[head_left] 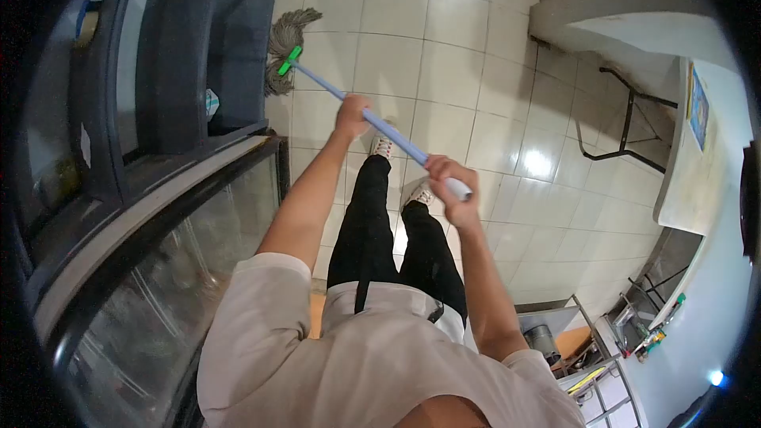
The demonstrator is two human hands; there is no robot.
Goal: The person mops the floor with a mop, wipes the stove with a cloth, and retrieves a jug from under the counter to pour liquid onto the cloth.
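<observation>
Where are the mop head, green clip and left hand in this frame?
Mop head point(283, 37): head view, on the grey strings.
Green clip point(290, 61): head view, on its middle.
Left hand point(353, 116): head view, on the hand's middle.

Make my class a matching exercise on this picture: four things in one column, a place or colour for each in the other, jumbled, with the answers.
Column 1
1. trousers
2. left hand
3. mop clamp
4. right hand

Column 2
A. around the mop handle, nearer the mop strings
B. green
C. around the mop handle, near its free end
D. black

Pairs: 1-D; 2-A; 3-B; 4-C
</observation>
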